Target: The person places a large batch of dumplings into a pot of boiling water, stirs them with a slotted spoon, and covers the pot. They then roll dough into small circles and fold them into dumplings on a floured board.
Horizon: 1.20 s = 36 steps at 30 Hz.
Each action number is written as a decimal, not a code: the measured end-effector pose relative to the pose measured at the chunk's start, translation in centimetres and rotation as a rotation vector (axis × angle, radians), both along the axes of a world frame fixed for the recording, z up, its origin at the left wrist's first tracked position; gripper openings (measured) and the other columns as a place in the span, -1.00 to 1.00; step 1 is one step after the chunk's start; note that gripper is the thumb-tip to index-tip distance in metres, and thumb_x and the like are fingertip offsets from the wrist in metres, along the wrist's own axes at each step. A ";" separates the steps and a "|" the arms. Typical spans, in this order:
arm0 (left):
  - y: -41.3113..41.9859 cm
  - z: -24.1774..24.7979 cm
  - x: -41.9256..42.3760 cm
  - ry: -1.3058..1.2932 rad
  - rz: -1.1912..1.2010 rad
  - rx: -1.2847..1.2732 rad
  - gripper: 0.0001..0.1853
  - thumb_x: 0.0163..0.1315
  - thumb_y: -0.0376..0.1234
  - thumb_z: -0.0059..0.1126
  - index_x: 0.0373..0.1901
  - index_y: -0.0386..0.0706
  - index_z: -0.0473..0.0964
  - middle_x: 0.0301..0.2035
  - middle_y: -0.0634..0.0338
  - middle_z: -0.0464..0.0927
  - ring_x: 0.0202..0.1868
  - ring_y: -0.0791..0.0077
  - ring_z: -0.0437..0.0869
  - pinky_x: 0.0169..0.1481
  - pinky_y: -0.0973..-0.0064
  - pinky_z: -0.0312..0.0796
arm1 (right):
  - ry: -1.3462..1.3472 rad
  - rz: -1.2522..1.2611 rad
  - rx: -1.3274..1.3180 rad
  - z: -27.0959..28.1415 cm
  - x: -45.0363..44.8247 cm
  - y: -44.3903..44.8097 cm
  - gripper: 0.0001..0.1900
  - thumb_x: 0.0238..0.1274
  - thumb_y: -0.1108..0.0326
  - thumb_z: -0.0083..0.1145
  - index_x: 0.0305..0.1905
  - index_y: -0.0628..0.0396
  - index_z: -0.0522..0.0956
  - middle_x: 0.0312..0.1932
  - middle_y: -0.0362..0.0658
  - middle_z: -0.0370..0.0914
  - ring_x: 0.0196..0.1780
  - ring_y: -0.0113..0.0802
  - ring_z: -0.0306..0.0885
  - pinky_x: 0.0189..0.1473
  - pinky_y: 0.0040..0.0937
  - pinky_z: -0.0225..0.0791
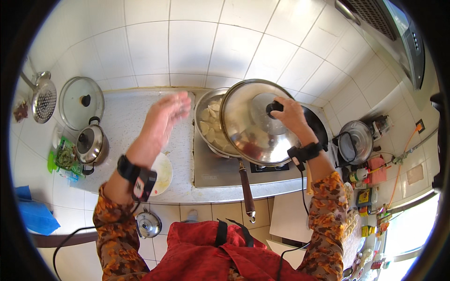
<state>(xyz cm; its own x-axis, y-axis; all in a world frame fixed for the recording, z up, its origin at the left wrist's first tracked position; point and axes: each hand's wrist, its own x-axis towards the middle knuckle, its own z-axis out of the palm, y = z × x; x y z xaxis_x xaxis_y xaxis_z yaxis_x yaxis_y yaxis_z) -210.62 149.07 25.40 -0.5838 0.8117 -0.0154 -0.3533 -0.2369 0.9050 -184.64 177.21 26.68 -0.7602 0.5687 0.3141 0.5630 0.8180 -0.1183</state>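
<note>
My right hand grips the black knob of a large domed metal lid, held tilted over the right part of a frying pan. Several pale dumplings show in the pan's uncovered left part; the lid hides the others. The pan rests on a steel gas stove, its brown handle pointing towards me. My left hand, slightly blurred, is raised above the counter left of the pan and holds nothing. A white plate with wet residue lies partly beneath my left forearm.
A black wok stands behind the lid at right. Left on the counter are a lidded steel pot, a glass lid against the wall and a green bag. A steel kettle is low down. A range hood hangs upper right.
</note>
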 end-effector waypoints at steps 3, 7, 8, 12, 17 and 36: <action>-4.7 -3.4 0.6 -0.083 -0.014 -0.055 -0.63 0.43 -0.34 -0.06 0.19 -0.34 0.40 0.04 -0.04 0.57 0.07 0.25 0.61 0.20 0.32 0.48 | -0.050 0.035 -0.099 -2.4 -4.0 -0.2 -0.50 -0.06 0.16 0.31 0.06 0.08 0.60 -0.10 0.14 0.62 0.01 0.07 0.57 0.11 -0.09 0.41; -10.8 -8.3 0.0 -0.244 -0.002 -0.119 -0.68 0.42 -0.37 -0.08 0.11 -0.34 0.43 -0.06 -0.01 0.61 -0.06 0.30 0.66 0.10 0.35 0.52 | -0.089 0.060 -0.209 -5.0 -8.6 -0.7 -0.48 -0.09 0.18 0.35 0.07 0.10 0.61 -0.06 0.13 0.62 0.05 0.07 0.57 0.16 -0.10 0.40; -12.1 -9.3 -0.2 -0.282 0.014 -0.116 -0.70 0.42 -0.37 -0.08 0.09 -0.33 0.44 -0.08 0.00 0.62 -0.09 0.32 0.66 0.08 0.36 0.52 | -0.099 0.084 -0.203 -5.4 -9.3 -0.6 -0.48 -0.09 0.18 0.35 0.06 0.10 0.61 -0.06 0.13 0.62 0.05 0.07 0.57 0.15 -0.10 0.41; -16.8 -12.0 0.7 -0.362 0.124 -0.135 -0.72 0.38 -0.41 -0.09 0.05 -0.32 0.46 -0.15 0.00 0.64 -0.16 0.31 0.68 0.02 0.36 0.54 | -0.124 0.148 -0.216 -6.0 -10.3 -0.3 -0.49 -0.09 0.20 0.35 0.05 0.13 0.61 -0.05 0.13 0.63 0.03 0.08 0.58 0.13 -0.09 0.43; -19.3 -13.7 1.5 -0.445 0.164 -0.186 -0.73 0.36 -0.40 -0.04 0.03 -0.32 0.45 -0.19 0.00 0.64 -0.20 0.27 0.69 -0.04 0.36 0.57 | -0.073 0.150 -0.227 -5.9 -9.9 0.0 -0.49 -0.10 0.20 0.34 0.05 0.14 0.61 -0.06 0.13 0.63 0.03 0.09 0.58 0.13 -0.10 0.43; -8.1 -19.2 9.7 -0.483 -0.189 -0.510 -0.76 0.41 -0.17 -0.02 -0.36 -0.10 0.45 -0.53 0.25 0.46 -0.44 0.37 0.50 -0.30 0.30 0.46 | 0.439 0.038 0.012 -4.6 1.1 -6.2 -0.42 0.16 0.26 0.20 0.32 0.03 0.37 0.25 0.03 0.40 0.24 0.00 0.44 0.15 -0.17 0.46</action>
